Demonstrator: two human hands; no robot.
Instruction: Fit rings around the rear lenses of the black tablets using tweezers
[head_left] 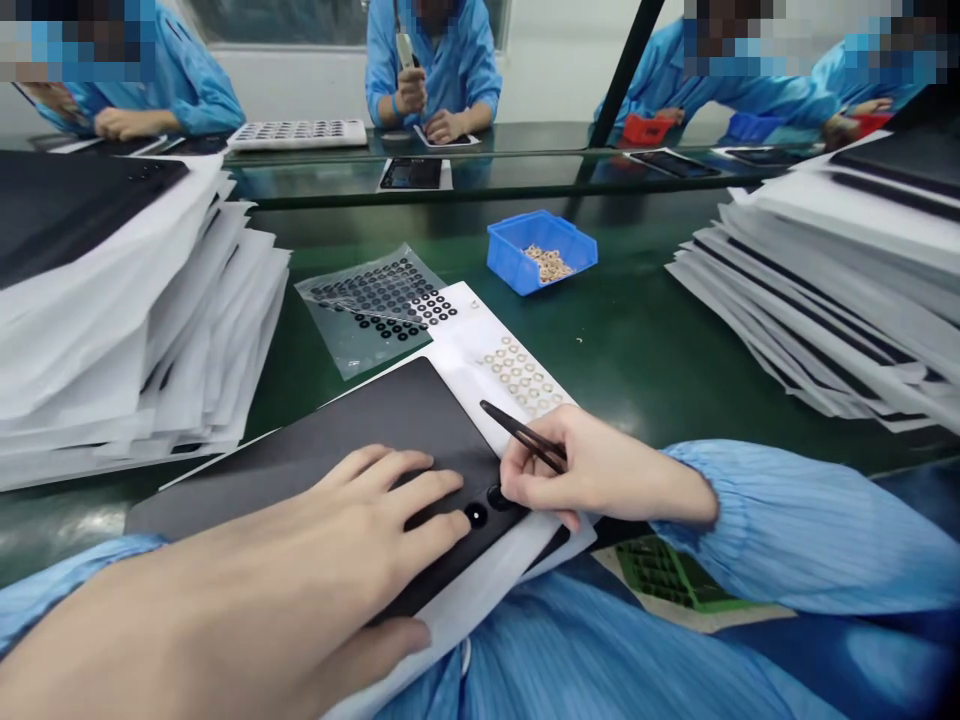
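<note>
A flat black panel [360,430], like a tablet's back cover, lies slanted on white paper in front of me. My left hand [360,540] rests on it, fingers spread. Near the panel's right corner is a round black camera hole [475,514] with a bright centre. My right hand [559,465] pinches black tweezers [517,425], their tip pointing up and left, while its fingertips press by a second round opening [496,497]. Under and beyond the panel lies a white sheet [517,370] with rows of small beige rings. Whatever is beneath my right fingertips is hidden.
Clear film [352,345] with black rings lies beyond the panel. A blue bin [540,250] holds small beige pieces. Tall stacks of panels and paper stand left [187,330] and right [810,310]. Several co-workers in blue sit across the green table [630,350].
</note>
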